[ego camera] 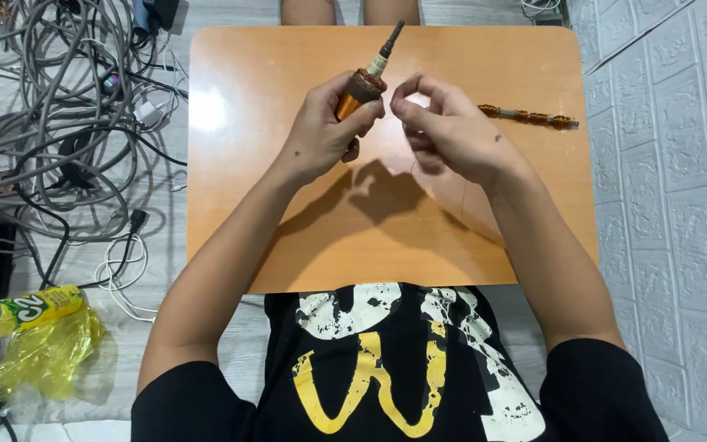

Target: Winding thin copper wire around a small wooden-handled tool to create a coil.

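The left hand (321,131) is gripping a copper-wound motor rotor (363,86) above the tabletop (239,205); the right hand (443,131) is pinching thin wire (461,196), which could snap if tugged hard.

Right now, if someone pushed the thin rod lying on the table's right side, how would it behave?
The rod looks slim and round, so it would probably roll across the smooth table. It seems stiff and likely light. Its copper-coloured lumps might make rolling uneven.
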